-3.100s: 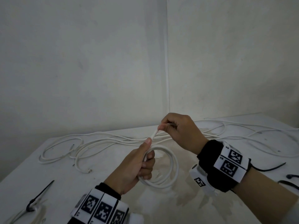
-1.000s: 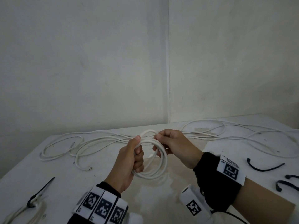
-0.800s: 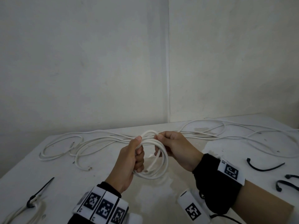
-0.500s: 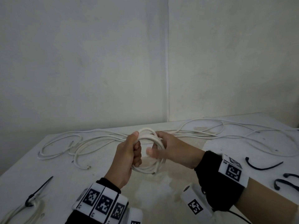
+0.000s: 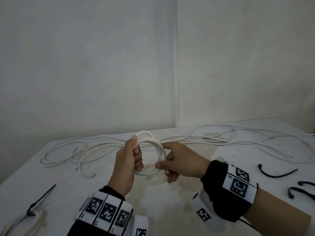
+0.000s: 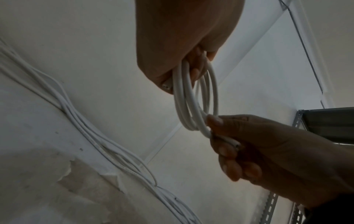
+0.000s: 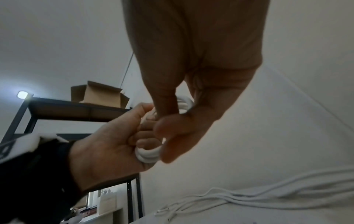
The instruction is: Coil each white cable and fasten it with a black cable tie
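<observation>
With the left hand (image 5: 127, 160) clenched around the white coil (image 5: 160, 150) above the table (image 5: 170, 201) and the right hand (image 5: 179, 160) pinching its loose end, any slackened grip could let the loops spring apart untied.

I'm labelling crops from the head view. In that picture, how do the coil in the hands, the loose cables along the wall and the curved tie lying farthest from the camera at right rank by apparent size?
1. Loose cables, across most of the table.
2. Coil, held by both hands.
3. Curved tie, somewhat smaller than the coil.
</observation>
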Demonstrator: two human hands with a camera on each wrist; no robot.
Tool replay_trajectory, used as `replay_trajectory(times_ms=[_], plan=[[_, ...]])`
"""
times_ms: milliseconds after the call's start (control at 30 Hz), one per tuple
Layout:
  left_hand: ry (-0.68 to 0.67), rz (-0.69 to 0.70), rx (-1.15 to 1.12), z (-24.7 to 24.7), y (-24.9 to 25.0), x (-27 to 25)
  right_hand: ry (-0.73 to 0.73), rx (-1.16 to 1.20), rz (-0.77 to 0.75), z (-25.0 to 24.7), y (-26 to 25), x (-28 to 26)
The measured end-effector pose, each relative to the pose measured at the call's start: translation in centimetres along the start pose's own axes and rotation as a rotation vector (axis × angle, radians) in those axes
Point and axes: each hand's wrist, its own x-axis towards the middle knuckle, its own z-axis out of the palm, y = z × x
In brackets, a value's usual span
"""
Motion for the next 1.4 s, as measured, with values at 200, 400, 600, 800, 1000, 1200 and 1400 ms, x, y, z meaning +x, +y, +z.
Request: replay_trajectory(times_ms=[200, 400, 600, 800, 1000, 1200, 1400], plan=[[0.049, -0.019, -0.126, -2.0, 1.1, 1.3, -0.062, -0.133, 0.014, -0.4, 1.5, -0.6], [-0.001, -0.001, -0.085, -1.5, 0.7, 0.5, -0.076, -0.18, 0.002, 0.4, 2.0, 0.0], [-0.039, -0.013, -0.168, -1.3, 0.8, 0.3, 0.057, 0.251, -0.159, 2.0, 1.0, 1.1], [-0.112, -0.072, -0.123, -1.2, -0.3, 0.1, 0.208, 0.43, -0.252, 2.2, 0.7, 1.4], [-0.077, -0.012, -0.006, -0.5, 0.1, -0.1, 0.216, 0.461, -0.273, 1.9, 0.2, 1.4], [-0.24, -0.021, -0.085, -1.2, 0.4, -0.1, 0.237, 0.463, -0.272, 0.4, -0.2, 1.6], [-0.353, -0.02, 0.083, -2.5, -0.4, -0.9, 0.201, 0.404, -0.264, 0.4, 0.3, 1.3]])
